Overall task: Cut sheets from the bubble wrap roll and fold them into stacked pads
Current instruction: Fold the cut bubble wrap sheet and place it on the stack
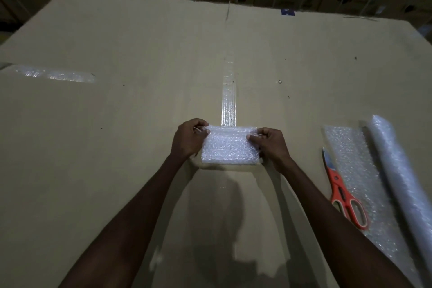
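There are two hands, the left hand [189, 139] and the right hand [271, 145], one folded bubble wrap pad [230, 146], one bubble wrap roll [402, 177], one pair of scissors [343, 192] and two tape strips, one far left [58, 75], one centre [229, 98].

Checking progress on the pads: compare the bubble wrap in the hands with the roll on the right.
The pad is small, folded into a thick rectangle and gripped by both hands; the roll is long, partly unrolled, lying untouched on the cardboard with scissors on its loose sheet. Both are clear bubble wrap.
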Tool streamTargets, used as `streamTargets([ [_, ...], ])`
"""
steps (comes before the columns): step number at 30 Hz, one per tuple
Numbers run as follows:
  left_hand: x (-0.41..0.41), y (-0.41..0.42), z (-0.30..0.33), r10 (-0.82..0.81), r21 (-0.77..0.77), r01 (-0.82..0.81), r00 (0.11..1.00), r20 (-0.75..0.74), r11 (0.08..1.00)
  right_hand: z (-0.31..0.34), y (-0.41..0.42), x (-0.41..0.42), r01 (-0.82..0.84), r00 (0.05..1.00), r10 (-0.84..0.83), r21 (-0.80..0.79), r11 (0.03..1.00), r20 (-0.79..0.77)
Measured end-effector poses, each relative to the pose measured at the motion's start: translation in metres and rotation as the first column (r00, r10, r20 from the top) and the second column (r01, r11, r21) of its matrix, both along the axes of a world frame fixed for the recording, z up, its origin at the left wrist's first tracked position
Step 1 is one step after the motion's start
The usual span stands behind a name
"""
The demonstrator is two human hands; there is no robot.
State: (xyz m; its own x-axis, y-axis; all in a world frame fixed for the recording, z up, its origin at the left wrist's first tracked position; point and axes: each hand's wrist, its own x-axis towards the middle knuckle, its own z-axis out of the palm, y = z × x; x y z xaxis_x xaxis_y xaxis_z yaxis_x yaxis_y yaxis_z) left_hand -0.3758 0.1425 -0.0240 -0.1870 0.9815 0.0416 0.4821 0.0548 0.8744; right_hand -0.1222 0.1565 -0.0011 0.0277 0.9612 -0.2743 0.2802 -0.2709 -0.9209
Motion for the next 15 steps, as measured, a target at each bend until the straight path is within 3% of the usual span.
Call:
streamTargets([
  [3, 0.0, 0.008, -0.002, -0.015, 0.046, 0.023, 0.986, -0.165, 0.999, -0.007, 0.009, -0.003, 0.02, 0.996, -0.02, 0.007, 1.0, 0.082],
  [6, 0.0, 0.015, -0.002, -0.12, 0.114, 0.161, 0.944, -0.306, 0.98, -0.015, 0.015, -0.005, 0.008, 0.979, -0.015, 0.036, 0.999, 0.203],
  [12, 0.01, 0.026, 0.001, -0.346, 0.029, 0.41, 0.804, -0.484, 0.912, -0.014, 0.021, -0.011, -0.039, 0.918, 0.011, 0.062, 0.997, 0.396],
  [15, 0.016, 0.025, -0.001, -0.34, 0.018, 0.416, 0.766, -0.545, 0.909, -0.01, 0.023, -0.012, -0.062, 0.898, 0.028, 0.063, 0.996, 0.439],
])
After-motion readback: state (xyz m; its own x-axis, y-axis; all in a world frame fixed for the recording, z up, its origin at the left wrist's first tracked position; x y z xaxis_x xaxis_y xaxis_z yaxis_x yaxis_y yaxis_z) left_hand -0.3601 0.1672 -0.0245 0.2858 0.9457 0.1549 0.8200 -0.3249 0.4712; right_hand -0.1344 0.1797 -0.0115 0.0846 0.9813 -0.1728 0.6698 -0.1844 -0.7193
